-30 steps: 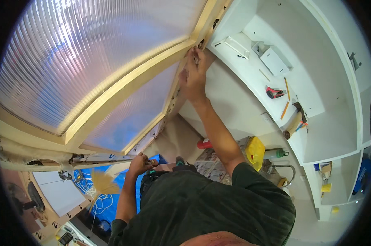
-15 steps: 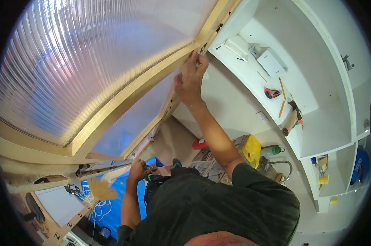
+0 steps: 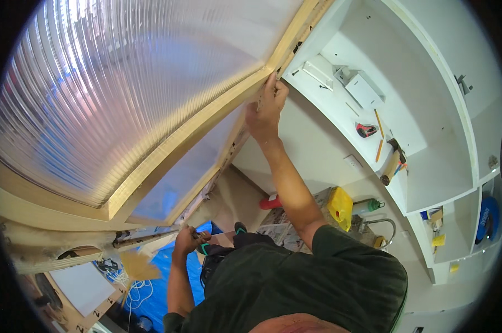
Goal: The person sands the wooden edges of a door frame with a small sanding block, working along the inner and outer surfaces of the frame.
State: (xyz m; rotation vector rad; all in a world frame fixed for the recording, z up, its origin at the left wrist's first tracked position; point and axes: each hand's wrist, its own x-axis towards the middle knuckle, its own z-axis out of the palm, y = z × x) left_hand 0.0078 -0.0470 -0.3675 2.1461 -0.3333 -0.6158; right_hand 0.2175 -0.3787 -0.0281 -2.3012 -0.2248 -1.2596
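Observation:
A large wooden frame with ribbed translucent panels stands tilted across the left and middle. My right hand is raised to its right edge, with curled fingers gripping the wood just below the corner beside the white cabinet. Lower down, my left hand is closed near the lower end of the frame, at the tip of a long thin strip. What lies inside its fingers is hidden.
The white cabinet holds a hammer, a red utility knife, orange pencils and a white box. Below are a yellow container, a red cylinder, a blue tarp and a brush.
The frame has shifted slightly right, its edge closer to the cabinet. My right hand has moved with it, a little right and down. My left hand stays low, still closed.

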